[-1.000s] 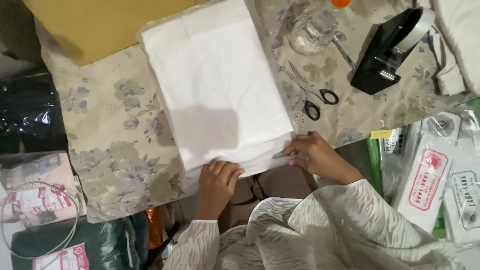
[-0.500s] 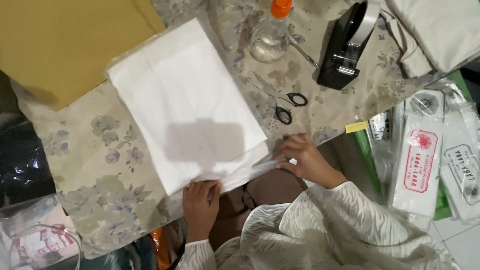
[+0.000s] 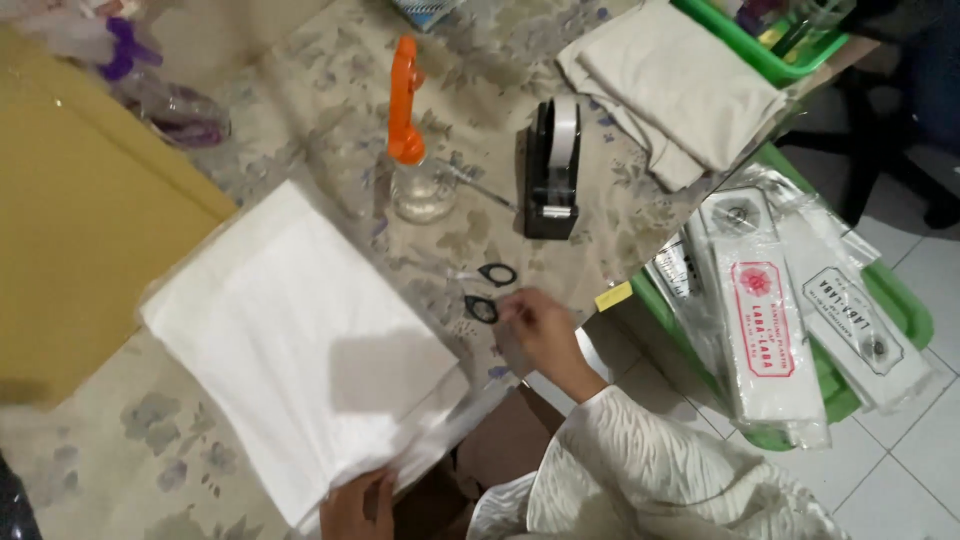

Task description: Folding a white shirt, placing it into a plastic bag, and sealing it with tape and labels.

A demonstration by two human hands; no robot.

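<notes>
White cloth stack [image 3: 300, 350] on the floral table [image 3: 330, 110], near edge in hand.
Left hand [image 3: 360, 505] pinches the stack's near corner, fingers closed on it; right hand [image 3: 535, 325], fingers loosely curled, reaches the black-handled scissors [image 3: 488, 290] just right of the stack, not yet gripping. Nothing looks cut so far. The stack's long axis runs from far left to near right, beside the tape dispenser [image 3: 553, 170] and spray bottle [image 3: 412, 150].

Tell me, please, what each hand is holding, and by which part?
Left hand pinches the white sheets at their near corner; right hand rests by the scissors, holding nothing clearly.
</notes>
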